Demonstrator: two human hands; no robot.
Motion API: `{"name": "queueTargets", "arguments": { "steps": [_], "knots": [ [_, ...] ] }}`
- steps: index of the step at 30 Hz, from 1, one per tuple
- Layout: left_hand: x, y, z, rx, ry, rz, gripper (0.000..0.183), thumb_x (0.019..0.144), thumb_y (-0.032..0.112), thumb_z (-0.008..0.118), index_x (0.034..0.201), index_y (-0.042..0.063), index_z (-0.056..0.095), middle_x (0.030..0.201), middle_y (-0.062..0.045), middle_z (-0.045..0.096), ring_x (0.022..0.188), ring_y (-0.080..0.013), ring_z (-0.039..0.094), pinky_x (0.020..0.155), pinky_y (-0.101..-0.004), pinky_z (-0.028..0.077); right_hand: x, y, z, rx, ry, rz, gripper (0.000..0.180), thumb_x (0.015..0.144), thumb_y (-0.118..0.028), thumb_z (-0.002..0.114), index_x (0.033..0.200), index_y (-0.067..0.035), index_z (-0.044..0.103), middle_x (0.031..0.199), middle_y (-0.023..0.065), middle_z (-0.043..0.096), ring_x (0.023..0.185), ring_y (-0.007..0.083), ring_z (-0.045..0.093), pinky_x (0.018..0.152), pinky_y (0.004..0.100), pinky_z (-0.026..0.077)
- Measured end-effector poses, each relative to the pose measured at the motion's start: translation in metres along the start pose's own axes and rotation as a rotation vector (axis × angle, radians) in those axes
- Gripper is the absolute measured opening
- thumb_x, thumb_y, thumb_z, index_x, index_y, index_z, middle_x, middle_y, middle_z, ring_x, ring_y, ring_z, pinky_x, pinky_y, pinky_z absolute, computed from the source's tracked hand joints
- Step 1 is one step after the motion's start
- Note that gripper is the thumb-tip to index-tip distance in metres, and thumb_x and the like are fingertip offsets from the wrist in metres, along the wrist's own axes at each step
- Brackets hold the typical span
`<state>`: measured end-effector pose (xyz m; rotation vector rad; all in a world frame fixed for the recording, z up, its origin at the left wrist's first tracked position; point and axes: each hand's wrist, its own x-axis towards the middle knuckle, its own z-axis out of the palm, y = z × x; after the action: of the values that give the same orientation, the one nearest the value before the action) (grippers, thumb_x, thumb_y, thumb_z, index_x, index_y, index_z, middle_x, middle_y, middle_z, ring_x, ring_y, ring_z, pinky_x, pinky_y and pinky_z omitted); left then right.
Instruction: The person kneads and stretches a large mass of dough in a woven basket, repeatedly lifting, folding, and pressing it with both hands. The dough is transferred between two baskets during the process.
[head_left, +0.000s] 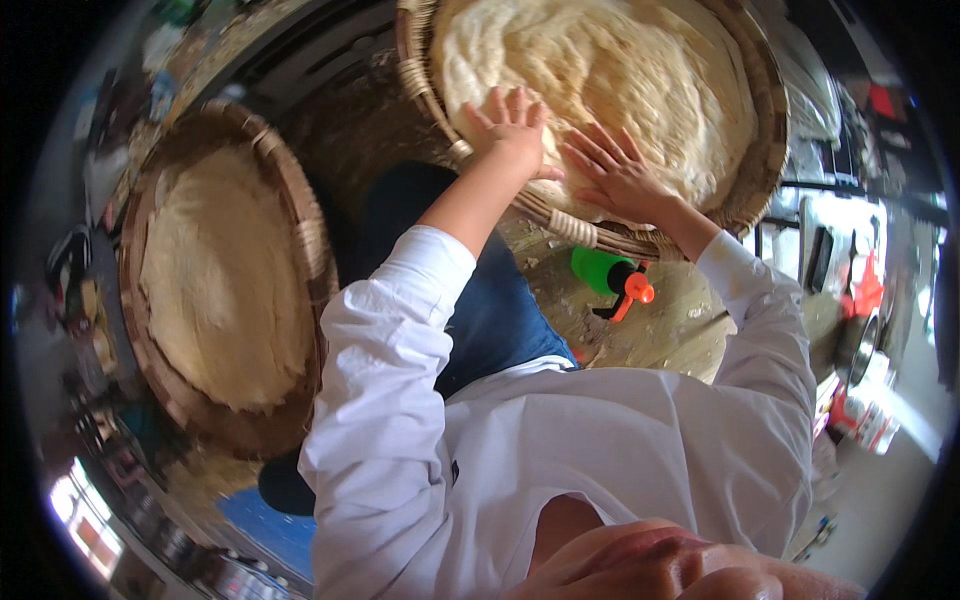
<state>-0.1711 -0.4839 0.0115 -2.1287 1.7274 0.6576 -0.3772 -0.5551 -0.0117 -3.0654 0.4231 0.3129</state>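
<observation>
A big round wicker basket (771, 135) in front of me holds a wide mass of pale, wrinkled dough (637, 82). My left hand (514, 139) lies spread on the dough near the basket's rim, fingers apart and pointing away from me. Close to its right, my right hand (619, 176) rests palm down on the same dough, its fingers also spread. Neither hand grips anything. A second wicker basket (319, 251) on the left holds smoother pale dough (217, 277).
Below the large basket, a green spray bottle (596, 270) with an orange and black head is on the worn, flour-marked surface (675, 322). A blue panel (274, 525) shows at lower left. A metal bowl (862, 349) and other kitchen items are at the right.
</observation>
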Motion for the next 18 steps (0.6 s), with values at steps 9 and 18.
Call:
{"name": "queueTargets", "arguments": {
  "steps": [9,18],
  "knots": [
    [-0.162,-0.120,0.061,-0.435,1.258,0.157,0.034,0.085,0.008,0.067,0.118,0.004,0.062,0.127,-0.013,0.059,0.124,-0.0347,0.052,0.102,-0.0434,0.043,0.007,-0.003,-0.023,0.181,-0.051,0.098,0.060,0.093,-0.030,0.063,0.146,-0.011,0.041,0.153,0.0115,0.037,0.144,0.0315,0.030,0.117,0.0440,0.025],
    [-0.371,-0.282,0.245,-0.380,0.498,-0.711,0.033,0.096,0.029,0.055,0.119,0.005,0.060,0.106,-0.015,0.066,0.096,-0.0298,0.066,0.080,-0.0460,0.052,0.039,-0.135,-0.092,0.391,0.564,-0.169,0.020,0.087,-0.004,0.065,0.106,-0.008,0.069,0.126,0.0112,0.061,0.122,0.0303,0.056,0.102,0.0407,0.045]
  ]
}}
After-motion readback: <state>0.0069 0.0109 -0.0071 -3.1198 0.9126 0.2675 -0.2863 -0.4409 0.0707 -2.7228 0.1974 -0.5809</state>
